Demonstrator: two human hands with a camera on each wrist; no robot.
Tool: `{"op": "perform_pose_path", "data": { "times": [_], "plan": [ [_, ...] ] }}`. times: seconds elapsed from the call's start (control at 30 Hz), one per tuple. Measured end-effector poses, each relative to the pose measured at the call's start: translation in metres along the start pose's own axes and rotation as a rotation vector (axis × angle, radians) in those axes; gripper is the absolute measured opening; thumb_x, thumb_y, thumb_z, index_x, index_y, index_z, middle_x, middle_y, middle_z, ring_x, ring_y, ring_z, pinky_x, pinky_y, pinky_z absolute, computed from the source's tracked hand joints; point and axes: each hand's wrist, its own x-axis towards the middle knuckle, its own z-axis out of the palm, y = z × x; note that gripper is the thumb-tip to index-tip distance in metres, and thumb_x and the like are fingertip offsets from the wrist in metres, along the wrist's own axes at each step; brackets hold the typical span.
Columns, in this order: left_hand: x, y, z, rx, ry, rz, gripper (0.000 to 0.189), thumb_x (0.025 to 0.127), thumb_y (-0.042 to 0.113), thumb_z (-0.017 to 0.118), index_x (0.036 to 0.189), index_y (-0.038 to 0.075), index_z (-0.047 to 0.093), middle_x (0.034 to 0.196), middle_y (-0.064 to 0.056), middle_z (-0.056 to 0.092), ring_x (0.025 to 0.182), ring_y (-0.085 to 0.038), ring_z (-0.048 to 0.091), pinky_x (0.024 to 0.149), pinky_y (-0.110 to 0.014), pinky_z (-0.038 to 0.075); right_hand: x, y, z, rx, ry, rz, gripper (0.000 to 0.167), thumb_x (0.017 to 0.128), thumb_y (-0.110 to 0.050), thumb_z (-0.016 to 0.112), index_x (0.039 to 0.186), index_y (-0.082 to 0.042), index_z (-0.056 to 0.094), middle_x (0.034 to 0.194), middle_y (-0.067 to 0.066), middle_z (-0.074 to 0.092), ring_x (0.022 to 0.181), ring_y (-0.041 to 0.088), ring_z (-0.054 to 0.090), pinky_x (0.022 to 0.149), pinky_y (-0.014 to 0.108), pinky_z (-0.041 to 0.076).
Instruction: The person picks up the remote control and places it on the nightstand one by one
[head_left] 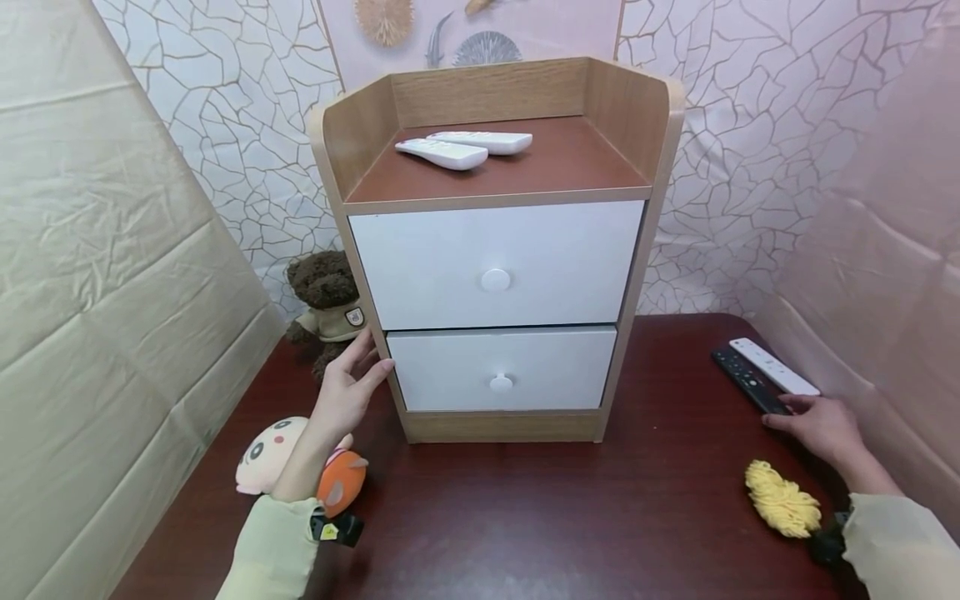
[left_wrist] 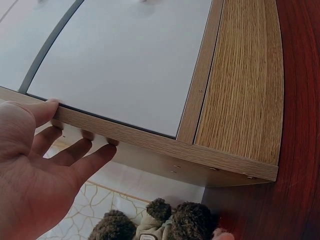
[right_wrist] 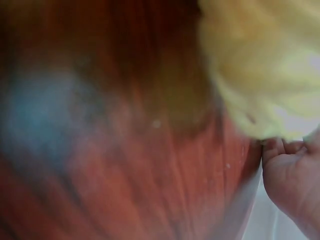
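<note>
My left hand (head_left: 347, 392) holds the left edge of a wooden cabinet (head_left: 504, 427) with white drawers. In the left wrist view, the thumb (left_wrist: 46, 111) lies on the front edge and the fingers (left_wrist: 95, 164) bend against the side panel. At the right, my right hand (head_left: 823, 429) grips the near end of a black remote control (head_left: 746, 377), thumb and fingers at its end. A white remote control (head_left: 772, 365) lies alongside the black one. In the right wrist view, a blurred yellow yarn bundle (right_wrist: 270, 65) hides part of the right hand (right_wrist: 295, 175).
Two white remotes (head_left: 446, 153) lie on the cabinet's top. A brown teddy bear (head_left: 324, 287) sits left of the cabinet. A plush doll (head_left: 273, 454) in orange lies under the left forearm. The yellow yarn bundle (head_left: 782, 498) rests on the dark red table (head_left: 570, 517) near the right wrist.
</note>
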Motion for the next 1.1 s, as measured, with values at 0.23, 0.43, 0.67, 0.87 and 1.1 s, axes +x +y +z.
{"op": "perform_pose_path", "data": {
  "times": [0.23, 0.43, 0.67, 0.87, 1.1],
  "plan": [
    [0.0006, 0.0007, -0.0005, -0.005, -0.007, 0.003, 0.068, 0.105, 0.014, 0.062, 0.162, 0.005, 0.026, 0.163, -0.015, 0.034, 0.144, -0.036, 0.040, 0.107, -0.039, 0.044, -0.0023, 0.0034, 0.0023, 0.013, 0.052, 0.019, 0.057, 0.087, -0.030, 0.077, 0.119, 0.015, 0.064, 0.110, 0.039, 0.064, 0.092, 0.051, 0.060, 0.068, 0.040, 0.045],
    [0.0003, 0.0014, -0.0009, 0.007, 0.000, -0.010, 0.069, 0.105, 0.014, 0.062, 0.162, 0.002, 0.024, 0.163, -0.017, 0.033, 0.144, -0.036, 0.040, 0.108, -0.041, 0.043, -0.0019, 0.0033, 0.0017, 0.042, 0.061, 0.043, 0.054, 0.089, -0.028, 0.075, 0.120, 0.015, 0.063, 0.111, 0.039, 0.064, 0.091, 0.049, 0.060, 0.068, 0.038, 0.043],
    [-0.0001, 0.0014, -0.0002, 0.007, 0.000, -0.007, 0.069, 0.105, 0.014, 0.062, 0.162, 0.002, 0.025, 0.162, -0.017, 0.034, 0.144, -0.036, 0.041, 0.108, -0.041, 0.044, -0.0024, 0.0051, 0.0012, 0.056, 0.094, 0.057, 0.055, 0.090, -0.029, 0.076, 0.122, 0.015, 0.064, 0.108, 0.038, 0.066, 0.086, 0.037, 0.061, 0.061, 0.026, 0.041],
    [0.0003, 0.0014, -0.0002, 0.000, -0.002, -0.002, 0.069, 0.105, 0.013, 0.062, 0.162, 0.004, 0.026, 0.162, -0.016, 0.034, 0.144, -0.036, 0.041, 0.107, -0.037, 0.045, -0.0052, 0.0027, -0.0019, 0.073, 0.138, 0.070, 0.056, 0.089, -0.030, 0.077, 0.122, 0.014, 0.065, 0.107, 0.037, 0.067, 0.086, 0.035, 0.061, 0.060, 0.024, 0.040],
    [0.0001, 0.0015, -0.0010, -0.001, -0.005, 0.004, 0.068, 0.105, 0.014, 0.062, 0.162, 0.004, 0.026, 0.162, -0.015, 0.035, 0.144, -0.036, 0.041, 0.107, -0.036, 0.045, -0.0050, 0.0003, -0.0069, 0.094, 0.171, 0.062, 0.056, 0.088, -0.031, 0.079, 0.122, 0.012, 0.067, 0.106, 0.036, 0.068, 0.078, 0.016, 0.057, 0.060, 0.022, 0.040]
  ]
}}
